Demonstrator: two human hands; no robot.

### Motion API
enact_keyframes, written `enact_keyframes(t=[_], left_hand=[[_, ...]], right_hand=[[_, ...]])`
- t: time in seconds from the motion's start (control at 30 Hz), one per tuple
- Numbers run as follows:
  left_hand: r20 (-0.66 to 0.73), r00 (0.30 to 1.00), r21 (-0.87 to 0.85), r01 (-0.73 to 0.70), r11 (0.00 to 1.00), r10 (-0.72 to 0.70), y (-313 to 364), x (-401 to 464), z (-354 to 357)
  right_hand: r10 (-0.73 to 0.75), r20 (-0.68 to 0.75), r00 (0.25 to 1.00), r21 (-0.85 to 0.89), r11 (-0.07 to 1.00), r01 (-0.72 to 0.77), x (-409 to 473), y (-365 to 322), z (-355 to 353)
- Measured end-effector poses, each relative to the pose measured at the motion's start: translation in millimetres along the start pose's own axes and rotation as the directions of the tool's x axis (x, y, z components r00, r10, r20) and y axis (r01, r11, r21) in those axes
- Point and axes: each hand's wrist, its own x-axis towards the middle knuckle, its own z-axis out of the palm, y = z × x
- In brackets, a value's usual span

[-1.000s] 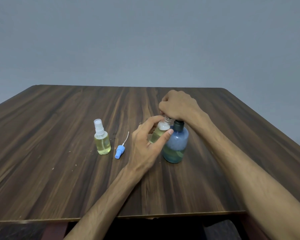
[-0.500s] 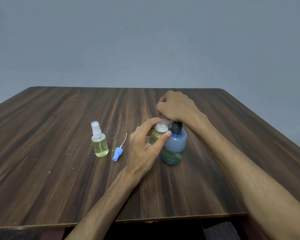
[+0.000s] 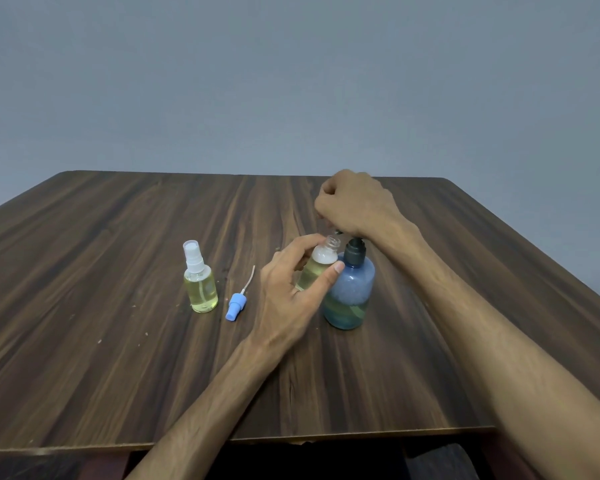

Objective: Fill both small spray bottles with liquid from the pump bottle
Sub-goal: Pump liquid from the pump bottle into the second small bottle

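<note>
- Worktop [image 3: 118, 358]: dark wood-grain surface, grey wall behind.
- Capped spray bottle [image 3: 200, 282]: stands upright at left of the group, white sprayer head fitted with a clear cap over it, pale yellow liquid filling the body almost to the shoulder. No hand on it.
- Blue sprayer head [image 3: 235, 306]: lies on its side on the worktop just right of the capped bottle, thin white dip tube pointing away toward the far edge. Apart from both bottles.
- Left hand [image 3: 291, 296]: thumb and fingers curled round the open spray bottle [image 3: 321, 268], thumb tip on its near right side, fingers on its left.
- Open spray bottle: neck uncovered, tilted slightly toward the right, yellow liquid in the lower body, whitish foam under the neck. It touches or sits just beside the pump bottle; its base is hidden by the left hand.
- Pump bottle [image 3: 350, 292]: blue translucent, upright on the worktop, dark collar, liquid only in the lower part, droplets or foam on the inner wall above.
- Right hand [image 3: 355, 206]: fingers curled into a fist bearing down on the pump head, which is almost fully hidden under it. Dark spout tip shows just above the open bottle's mouth.
</note>
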Motion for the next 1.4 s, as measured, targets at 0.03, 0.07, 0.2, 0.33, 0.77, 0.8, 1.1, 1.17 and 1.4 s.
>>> enact_keyframes(t=[0.03, 0.07, 0.2, 0.33, 0.77, 0.8, 1.1, 1.17, 1.4], left_hand=[[0.001, 1.0, -0.004, 0.001, 1.0, -0.001, 0.3, 0.2, 0.2], [0.0, 1.0, -0.002, 0.005, 1.0, -0.005, -0.1, 0.4, 0.3], [-0.009, 1.0, 0.007, -0.001, 1.0, 0.001, -1.6, 0.6, 0.3], [-0.008, 1.0, 0.001, -0.007, 1.0, 0.007, 0.2, -0.2, 0.7], [-0.012, 1.0, 0.02, -0.01, 1.0, 0.01, -0.9, 1.7, -0.5], [-0.006, 1.0, 0.017, -0.017, 1.0, 0.017, -0.6, 1.2, -0.7], [-0.001, 1.0, 0.025, -0.019, 1.0, 0.019, 0.5, 0.4, -0.3], [-0.006, 1.0, 0.025, -0.024, 0.999, 0.024, 1.6, 0.5, -0.3], [0.006, 1.0, 0.026, -0.004, 1.0, 0.003, 1.0, 0.9, -1.0]], right_hand=[[0.005, 0.006, 1.0, 0.006, 1.0, -0.005, 1.2, 0.6, -0.5], [0.018, 0.05, 0.999, 0.0, 1.0, -0.018, 0.8, 0.7, 0.0], [0.009, 0.11, 0.994, -0.039, 0.999, -0.005, -3.5, -3.3, 2.3], [0.011, 0.047, 0.999, -0.001, 1.0, -0.011, -2.1, 0.7, -1.0], [0.034, 0.147, 0.989, -0.041, 0.999, -0.028, -2.4, -3.9, 0.6], [0.02, 0.11, 0.994, -0.032, 0.999, -0.017, -3.1, -4.5, -0.3], [0.005, 0.024, 1.0, -0.021, 1.0, -0.005, -4.2, -1.3, 0.5], [-0.004, -0.018, 1.0, 0.004, 1.0, 0.004, -3.7, -0.6, -0.3], [-0.008, 0.029, 1.0, 0.002, 1.0, 0.008, -2.7, -3.8, -1.4]])
